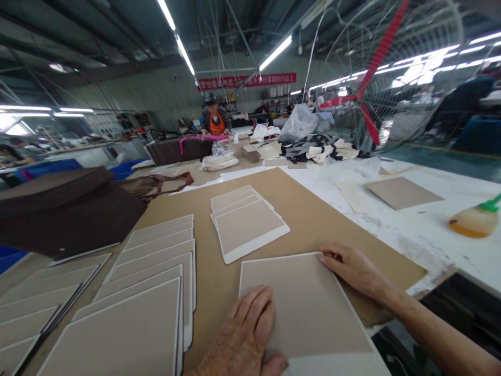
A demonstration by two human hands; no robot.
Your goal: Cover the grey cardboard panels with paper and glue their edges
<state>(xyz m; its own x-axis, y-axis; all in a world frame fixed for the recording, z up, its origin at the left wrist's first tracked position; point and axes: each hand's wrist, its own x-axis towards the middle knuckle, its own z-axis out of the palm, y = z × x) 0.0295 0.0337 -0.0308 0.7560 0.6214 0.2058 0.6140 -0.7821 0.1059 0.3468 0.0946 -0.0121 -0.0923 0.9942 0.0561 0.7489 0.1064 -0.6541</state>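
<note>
A beige panel with white borders [309, 305] lies in front of me on a brown board [219, 292]. My left hand [245, 331] rests flat on its left part, fingers stretched out. At its far right corner, my right hand [346, 266] has its fingers bent together around the edge, gripping the corner. Just beyond the panel lies a small fanned stack of similar panels [250, 224]. To the left, overlapping beige panels [129, 318] form a long row. Another overlapping row of panels [35, 303] sits at the far left edge.
Dark brown fabric [70, 209] is heaped at the left. A bottle with a green nozzle [475, 219] and a loose beige sheet [403, 192] lie on the white table at right. A large fan [364, 96] stands beyond. A person [215, 120] works across the table.
</note>
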